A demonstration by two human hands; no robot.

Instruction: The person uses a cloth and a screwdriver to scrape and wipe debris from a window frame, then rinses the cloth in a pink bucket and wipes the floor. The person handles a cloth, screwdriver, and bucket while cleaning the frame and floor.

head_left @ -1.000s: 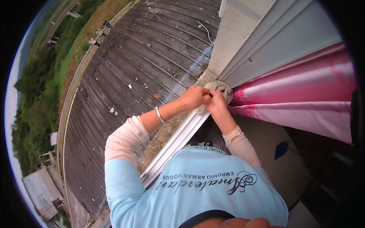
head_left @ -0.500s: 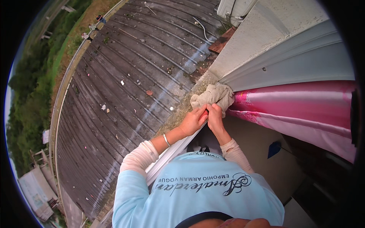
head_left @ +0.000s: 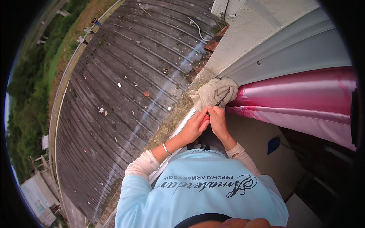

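The red-handled tool (head_left: 205,119), apparently a screwdriver, is held in front of the person's body at the window, its thin dark shaft (head_left: 223,98) slanting up and rightward across the cloth; whether the tip touches the cloth I cannot tell. The left hand (head_left: 192,128) is closed around the handle; the right hand (head_left: 218,121) is curled in beside it, gripping where the shaft emerges, its exact finger placement partly hidden. Neither hand is released. In my judgement the step in hand is adjusting the hold on the tool, and the next move calls for a firm grip on the handle and control of the shaft, given the open drop alongside. The bunched beige cloth (head_left: 203,95) lies at the sill corner, against the pink curtain (head_left: 296,87). The white window track (head_left: 185,121) and rough ledge (head_left: 167,131) run down to the left, with the ribbed roof (head_left: 110,98) beyond. As to writing: the light-blue shirt (head_left: 205,190) bears dark lettering in flowing script and plain capitals, inverted from this angle; no marking is discernible on tool or cloth.
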